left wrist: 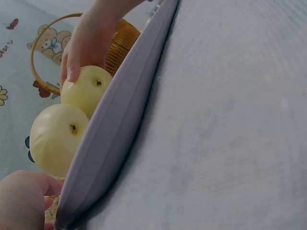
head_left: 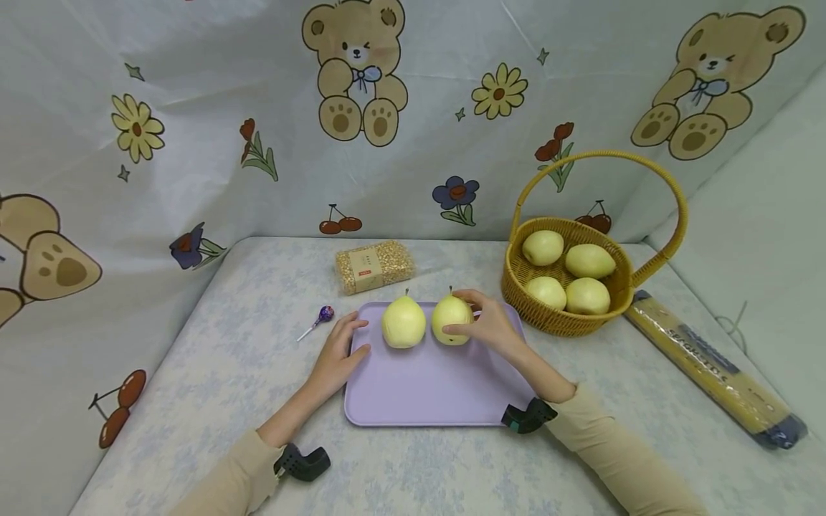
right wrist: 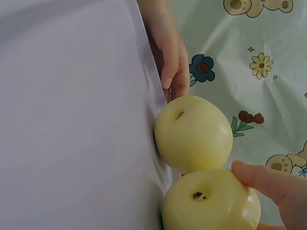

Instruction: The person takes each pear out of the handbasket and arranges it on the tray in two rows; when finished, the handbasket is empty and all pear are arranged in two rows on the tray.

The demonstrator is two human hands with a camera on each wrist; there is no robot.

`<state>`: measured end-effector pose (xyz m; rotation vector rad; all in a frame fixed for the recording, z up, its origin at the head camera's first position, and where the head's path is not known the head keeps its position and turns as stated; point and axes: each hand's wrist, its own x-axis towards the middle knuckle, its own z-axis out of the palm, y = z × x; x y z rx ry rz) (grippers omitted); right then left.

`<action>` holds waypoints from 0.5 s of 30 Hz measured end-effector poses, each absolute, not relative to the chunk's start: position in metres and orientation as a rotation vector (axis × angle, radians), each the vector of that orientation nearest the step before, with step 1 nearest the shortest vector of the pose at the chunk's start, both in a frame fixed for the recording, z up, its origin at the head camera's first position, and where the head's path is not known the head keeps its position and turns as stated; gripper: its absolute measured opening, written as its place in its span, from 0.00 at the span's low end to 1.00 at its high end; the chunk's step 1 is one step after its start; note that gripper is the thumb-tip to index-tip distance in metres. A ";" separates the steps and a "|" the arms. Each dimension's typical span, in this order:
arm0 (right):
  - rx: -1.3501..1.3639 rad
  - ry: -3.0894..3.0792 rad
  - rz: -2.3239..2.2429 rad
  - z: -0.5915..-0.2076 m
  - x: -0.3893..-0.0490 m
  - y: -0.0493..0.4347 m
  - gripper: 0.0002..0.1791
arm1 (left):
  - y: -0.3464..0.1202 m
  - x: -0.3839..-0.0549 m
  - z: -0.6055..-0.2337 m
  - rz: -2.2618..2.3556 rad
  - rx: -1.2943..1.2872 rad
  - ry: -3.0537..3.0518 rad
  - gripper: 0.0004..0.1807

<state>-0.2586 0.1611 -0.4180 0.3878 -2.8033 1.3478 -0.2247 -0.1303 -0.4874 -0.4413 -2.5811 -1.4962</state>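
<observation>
Two pale yellow pears stand on a lilac tray point(head_left: 426, 394), stems up, along its far side. My right hand point(head_left: 493, 326) holds the right pear point(head_left: 450, 319), thumb on the near side and fingers round the back. In the right wrist view its fingertip presses on this pear point(right wrist: 211, 201). The left pear point(head_left: 404, 323) stands close beside it with no hand on it. My left hand point(head_left: 337, 352) is at the tray's left rim, fingers relaxed near the far corner and thumb over the tray. In the left wrist view part of that hand point(left wrist: 24, 199) shows beside the rim.
A wicker basket point(head_left: 538, 315) with a tall handle holds several more pears, behind and right of the tray. Right of it lies a spaghetti pack point(head_left: 710, 365). Behind the tray is a bag of grains point(head_left: 374, 266); a lollipop point(head_left: 325, 314) lies left. A printed cloth point(head_left: 258, 201) hangs behind.
</observation>
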 end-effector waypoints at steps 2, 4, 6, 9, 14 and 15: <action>0.401 -2.808 1.361 -0.419 -0.258 0.161 0.37 | -0.130 -0.224 -0.487 -1.502 -0.441 -2.584 0.23; 0.406 -2.818 1.363 -0.419 -0.258 0.161 0.37 | -0.130 -0.224 -0.487 -1.505 -0.439 -2.586 0.23; 0.431 -2.834 1.365 -0.419 -0.258 0.161 0.38 | -0.130 -0.224 -0.487 -1.501 -0.441 -2.585 0.23; 0.481 -2.857 1.365 -0.419 -0.259 0.162 0.39 | -0.130 -0.225 -0.488 -1.493 -0.445 -2.582 0.23; 0.534 -2.850 1.415 -0.419 -0.260 0.162 0.38 | -0.130 -0.225 -0.488 -1.488 -0.446 -2.582 0.23; 0.539 -2.845 1.431 -0.418 -0.259 0.162 0.38 | -0.130 -0.225 -0.488 -1.487 -0.447 -2.581 0.23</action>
